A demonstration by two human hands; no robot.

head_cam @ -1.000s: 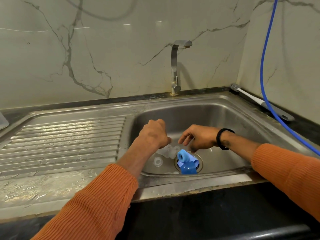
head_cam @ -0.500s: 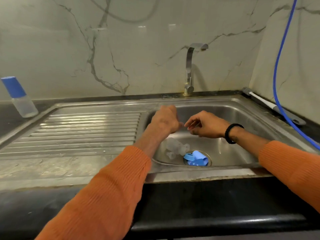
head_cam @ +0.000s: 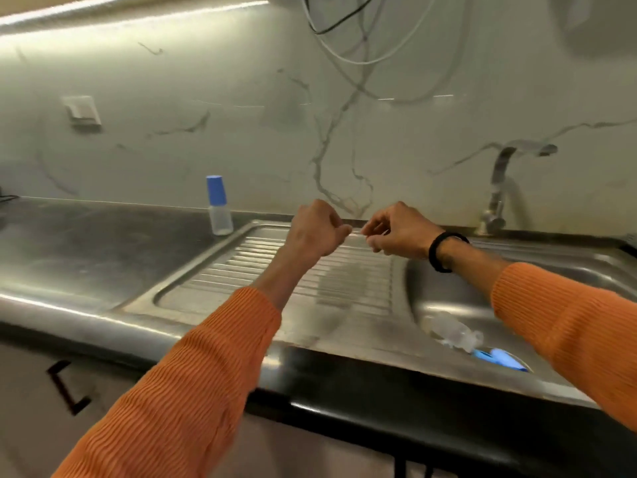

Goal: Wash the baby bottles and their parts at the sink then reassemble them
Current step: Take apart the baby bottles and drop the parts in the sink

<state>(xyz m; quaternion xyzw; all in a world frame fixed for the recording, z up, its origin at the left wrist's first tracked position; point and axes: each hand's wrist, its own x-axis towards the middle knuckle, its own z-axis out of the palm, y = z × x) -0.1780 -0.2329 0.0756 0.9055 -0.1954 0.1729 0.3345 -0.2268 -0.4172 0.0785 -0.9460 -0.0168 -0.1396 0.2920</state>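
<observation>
Both hands are raised above the drainboard (head_cam: 275,270). The left hand (head_cam: 319,229) is curled; the right hand (head_cam: 396,232) is pinched; any held item cannot be told.

Sink (head_cam: 586,270) brushed steel; bottle (head_cam: 451,331) clear plastic; wall (head_cam: 241,98) glossy marble.

whole frame motion-blurred. left hand (head_cam: 319,229) and right hand (head_cam: 396,232) curled close together above drainboard (head_cam: 275,288); whether they pinch anything between fingertips cannot be told, gap too smeared. clear bottle (head_cam: 451,331) lying in sink (head_cam: 586,270) blurred, outline soft, neck end indistinct. blue parts (head_cam: 499,358) beside it smeared into one shape, count and kind unreadable. sink cut off by right edge. tap (head_cam: 499,188) blurred, spout doubled. capped bottle (head_cam: 218,205) on counter small, contents unclear.
</observation>
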